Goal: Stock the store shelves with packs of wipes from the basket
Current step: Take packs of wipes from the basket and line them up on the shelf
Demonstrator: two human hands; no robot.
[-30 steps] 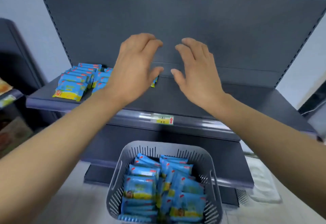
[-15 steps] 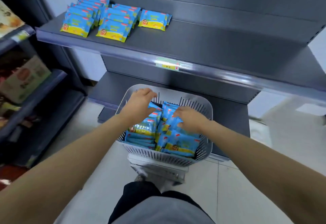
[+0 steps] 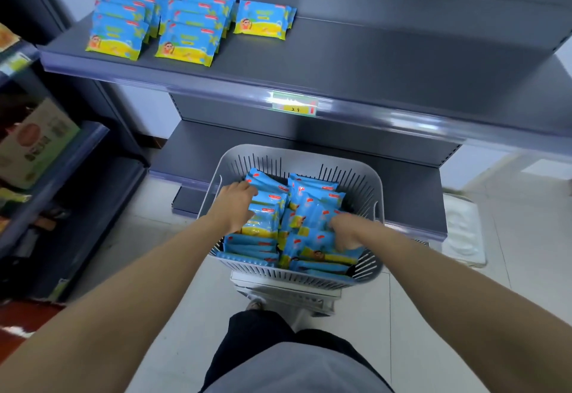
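Observation:
A grey slotted basket [image 3: 297, 157] stands below the shelf and holds several blue-and-yellow packs of wipes [image 3: 312, 207]. My left hand [image 3: 235, 207] is in the basket's left side, fingers curled over the edge of an upright stack of packs. My right hand [image 3: 343, 231] is in the right side, its fingers closed among the packs there. On the dark grey shelf [image 3: 356, 61] above, two rows of stocked packs [image 3: 185, 42] lie at the left, with a single pack [image 3: 261, 19] beside them.
The right part of the shelf is bare; a price label [image 3: 294, 107] sits on its front rail. A lower shelf [image 3: 198, 151] runs behind the basket. Left shelving holds a carton [image 3: 34, 142]. A white tray [image 3: 461, 231] lies on the floor at right.
Both hands left the shelf and dropped into the basket. My view tilted down. Since half a second ago the fingers have closed further onto the packs.

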